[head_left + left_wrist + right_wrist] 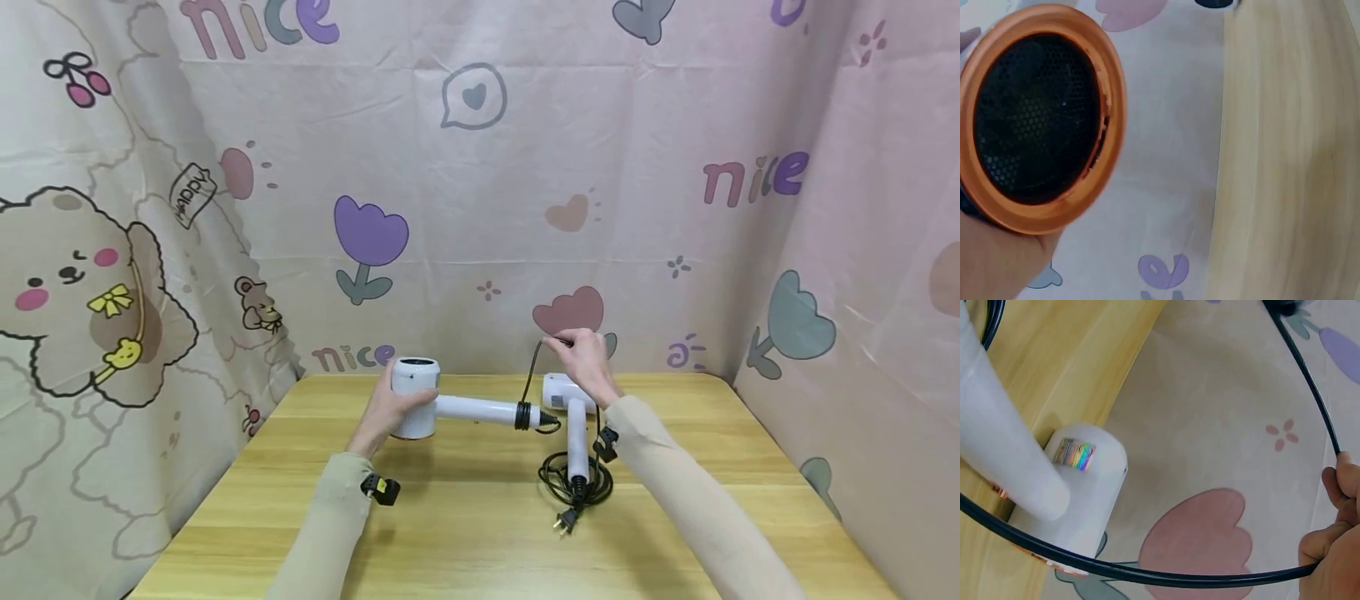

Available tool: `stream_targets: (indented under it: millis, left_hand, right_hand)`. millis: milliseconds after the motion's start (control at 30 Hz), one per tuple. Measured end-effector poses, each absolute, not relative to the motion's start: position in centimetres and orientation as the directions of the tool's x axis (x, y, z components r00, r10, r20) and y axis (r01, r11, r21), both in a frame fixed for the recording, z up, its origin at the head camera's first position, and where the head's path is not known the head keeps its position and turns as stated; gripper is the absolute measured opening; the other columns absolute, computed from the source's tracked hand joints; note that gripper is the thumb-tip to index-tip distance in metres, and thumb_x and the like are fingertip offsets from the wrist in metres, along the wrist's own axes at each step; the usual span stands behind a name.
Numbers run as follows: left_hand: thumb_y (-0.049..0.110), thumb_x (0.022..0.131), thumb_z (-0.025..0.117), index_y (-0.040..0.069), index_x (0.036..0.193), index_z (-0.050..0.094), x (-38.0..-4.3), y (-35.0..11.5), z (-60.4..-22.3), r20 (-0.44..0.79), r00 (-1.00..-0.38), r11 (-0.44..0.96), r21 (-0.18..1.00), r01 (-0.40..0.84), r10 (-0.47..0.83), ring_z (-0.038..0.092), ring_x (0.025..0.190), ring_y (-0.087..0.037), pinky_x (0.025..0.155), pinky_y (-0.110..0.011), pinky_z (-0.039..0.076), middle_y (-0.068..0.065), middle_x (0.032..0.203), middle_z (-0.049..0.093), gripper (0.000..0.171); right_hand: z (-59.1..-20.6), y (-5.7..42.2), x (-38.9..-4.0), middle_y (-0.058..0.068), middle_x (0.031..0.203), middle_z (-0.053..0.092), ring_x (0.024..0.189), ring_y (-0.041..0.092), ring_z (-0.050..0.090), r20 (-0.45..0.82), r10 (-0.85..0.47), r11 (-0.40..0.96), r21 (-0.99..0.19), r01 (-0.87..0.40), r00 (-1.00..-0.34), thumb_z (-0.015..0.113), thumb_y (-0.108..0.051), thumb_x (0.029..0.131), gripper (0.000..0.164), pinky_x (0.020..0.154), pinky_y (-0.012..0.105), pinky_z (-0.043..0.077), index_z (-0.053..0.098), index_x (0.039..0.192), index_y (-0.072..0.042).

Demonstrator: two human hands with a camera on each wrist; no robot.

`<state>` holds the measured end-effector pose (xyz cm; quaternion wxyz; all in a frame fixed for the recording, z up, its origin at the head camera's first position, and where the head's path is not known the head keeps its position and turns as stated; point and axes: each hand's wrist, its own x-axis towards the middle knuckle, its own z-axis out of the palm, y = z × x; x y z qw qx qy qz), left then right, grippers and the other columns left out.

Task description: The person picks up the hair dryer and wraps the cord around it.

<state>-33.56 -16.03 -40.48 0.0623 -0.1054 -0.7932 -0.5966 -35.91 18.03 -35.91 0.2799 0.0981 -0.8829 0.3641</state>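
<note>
My left hand [390, 404] grips the barrel of a white hair dryer [414, 383]. Its handle [480, 408] points right, with black cord wound round the end. In the left wrist view an orange ring [1113, 125] surrounds the dark mesh at one end of the barrel. My right hand [587, 358], raised above that handle, pinches the black power cord [532, 367]. One stretch runs down to the wound turns; another sweeps from the hand across the right wrist view. A second white hair dryer [577, 437] lies below my right hand, a shiny label [1075, 454] on its barrel.
On the wooden table [465, 533], a loose coil of black cord [551, 479] lies round the second dryer's handle end. A two-pin plug [566, 521] lies just in front of it. Printed curtains [480, 208] hang behind the table and at both sides.
</note>
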Motion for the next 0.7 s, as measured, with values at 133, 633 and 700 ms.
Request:
stream_targets:
  millis: [133,633,700]
  left_hand:
    - [0.019,0.074,0.085,0.018,0.143,0.036,-33.4,-15.8,-40.6,0.299,-0.949,0.299,0.901,0.315,0.101,0.059,0.102,-0.032,0.082,-0.044,0.054,-0.016,0.121,0.057,0.085]
    - [0.029,0.069,0.088,0.017,0.143,0.039,-32.3,-15.8,-41.4,0.465,-0.879,0.484,0.795,0.366,-0.100,0.065,0.090,-0.033,0.075,-0.045,0.055,-0.014,0.110,0.065,0.089]
    - [0.030,0.068,0.089,0.020,0.143,0.039,-32.0,-15.7,-41.5,0.465,-0.875,0.492,0.797,0.350,-0.132,0.065,0.090,-0.032,0.075,-0.045,0.055,-0.013,0.108,0.065,0.091]
  right_hand:
    - [-35.9,17.4,-35.3,0.006,0.087,0.077,0.074,0.018,0.070,0.604,0.013,0.703,-0.572,-0.423,-0.797,0.071,-0.031,0.090,0.021,0.065,0.034,0.055,0.080,0.093,-0.012]
    - [-35.0,15.1,-32.8,0.003,0.080,0.076,0.057,0.007,0.059,0.631,-0.090,0.687,-0.521,-0.507,-0.770,0.072,-0.027,0.090,0.016,0.054,0.025,0.048,0.080,0.090,-0.013]
    - [-35.1,14.9,-32.4,0.001,0.078,0.075,0.053,0.006,0.054,0.631,-0.090,0.696,-0.513,-0.502,-0.770,0.072,-0.027,0.090,0.015,0.052,0.023,0.045,0.080,0.089,-0.013]
